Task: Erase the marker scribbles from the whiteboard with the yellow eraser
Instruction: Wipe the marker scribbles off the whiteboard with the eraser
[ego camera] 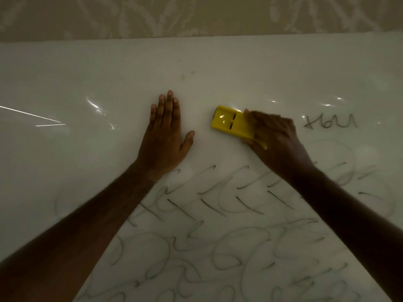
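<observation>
Eraser (232,124) is sitting flat on the whiteboard (109,73), roughly in the middle of the view and a bit to the right, and your right hand (273,138) has it clamped: fingers curled over the near end and long sides, so only the far yellow end with its two dark slots sticks out from under your knuckles. It's angled, far end pointing up and to the left. Your left hand (165,131) is just beside it on the left, not touching the eraser, pressed palm down on the board with the four fingers straight and together and the thumb spread out toward the eraser, so that hand is flat and holding nothing. The board around both hands and above them looks wiped, just glare streaks on the left and a couple of faint specks higher up. The scribbles (218,236) fill the lower part of the board under and between your forearms, loops and slanted strokes, mostly faint grey, some lines darker than others. There's also a small separate bit of writing (330,123) to the right of your right hand, near it but apart, and more faded loops below that on the right side. Lighting is pretty dim so the fainter marks are hard to read. Behind the top edge of the board there's a patterned beige wall (196,16).
</observation>
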`<state>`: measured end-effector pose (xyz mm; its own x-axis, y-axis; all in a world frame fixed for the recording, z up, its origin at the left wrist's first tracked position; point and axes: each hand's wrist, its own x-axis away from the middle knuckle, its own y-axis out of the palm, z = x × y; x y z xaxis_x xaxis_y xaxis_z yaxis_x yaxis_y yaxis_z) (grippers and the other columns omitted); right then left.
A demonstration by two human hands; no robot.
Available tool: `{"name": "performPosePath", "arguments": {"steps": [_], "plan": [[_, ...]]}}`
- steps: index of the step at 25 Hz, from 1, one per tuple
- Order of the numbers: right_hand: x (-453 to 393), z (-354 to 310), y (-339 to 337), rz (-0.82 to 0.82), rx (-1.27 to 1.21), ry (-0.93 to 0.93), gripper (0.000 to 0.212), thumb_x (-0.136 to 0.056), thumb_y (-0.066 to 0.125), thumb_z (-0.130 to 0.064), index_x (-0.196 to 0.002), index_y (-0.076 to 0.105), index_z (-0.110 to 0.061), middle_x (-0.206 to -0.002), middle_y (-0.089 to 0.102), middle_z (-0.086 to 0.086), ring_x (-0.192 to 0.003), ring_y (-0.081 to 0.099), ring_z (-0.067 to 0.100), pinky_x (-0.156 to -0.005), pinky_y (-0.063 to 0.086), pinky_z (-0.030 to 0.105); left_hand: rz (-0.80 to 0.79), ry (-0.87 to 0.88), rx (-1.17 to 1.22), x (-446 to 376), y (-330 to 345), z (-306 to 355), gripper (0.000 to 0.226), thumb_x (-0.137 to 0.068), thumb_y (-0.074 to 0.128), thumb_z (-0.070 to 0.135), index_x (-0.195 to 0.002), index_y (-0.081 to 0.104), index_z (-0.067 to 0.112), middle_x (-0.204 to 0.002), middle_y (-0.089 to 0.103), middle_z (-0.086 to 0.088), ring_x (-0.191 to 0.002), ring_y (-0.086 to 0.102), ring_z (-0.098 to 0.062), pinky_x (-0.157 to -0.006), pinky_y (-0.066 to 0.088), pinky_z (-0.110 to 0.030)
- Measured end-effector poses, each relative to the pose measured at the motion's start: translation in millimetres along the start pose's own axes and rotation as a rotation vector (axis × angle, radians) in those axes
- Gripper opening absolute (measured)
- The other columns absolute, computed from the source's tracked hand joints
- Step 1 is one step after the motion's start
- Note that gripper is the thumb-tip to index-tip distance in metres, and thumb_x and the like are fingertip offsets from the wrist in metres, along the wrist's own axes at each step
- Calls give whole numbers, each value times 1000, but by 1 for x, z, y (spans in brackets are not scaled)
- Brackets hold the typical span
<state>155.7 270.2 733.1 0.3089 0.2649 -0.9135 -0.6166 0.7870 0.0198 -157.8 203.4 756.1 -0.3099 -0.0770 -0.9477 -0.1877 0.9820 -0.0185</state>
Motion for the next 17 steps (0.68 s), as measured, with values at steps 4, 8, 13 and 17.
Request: {"name": "performPosePath", "arguments": {"steps": [4,8,13,17], "plan": [[55,14,-26,-44,32,-86,58,-107,53,-44,-152,52,-8,-145,61,12,-121,60,34,-100,44,48,1,-3,-3,2,-1,4,86,-109,36,51,-167,18,-10,-177,13,-31,-166,14,-47,-137,11,-55],[30,60,-35,-12,86,88,62,-103,55,-46,-155,49,-13,-145,60,14,-122,58,37,-99,42,49,-1,10,2,-2,1,17,83,-109,35,49,-169,17,-7,-178,12,-27,-166,13,-45,-137,10,-56],[-18,38,-8,7,35,151,65,-100,54,-46,-155,48,-12,-145,60,15,-120,59,41,-96,45,51,31,25,20,-17,6,38,82,-109,38,46,-168,20,-7,-178,16,-27,-166,16,-44,-136,12,-57],[35,17,-20,-26,30,-18,61,-102,55,-43,-153,51,-9,-144,61,11,-120,60,35,-95,45,49,30,36,11,-17,8,39,81,-109,38,46,-169,19,-6,-178,16,-27,-166,16,-44,-137,11,-56]]}}
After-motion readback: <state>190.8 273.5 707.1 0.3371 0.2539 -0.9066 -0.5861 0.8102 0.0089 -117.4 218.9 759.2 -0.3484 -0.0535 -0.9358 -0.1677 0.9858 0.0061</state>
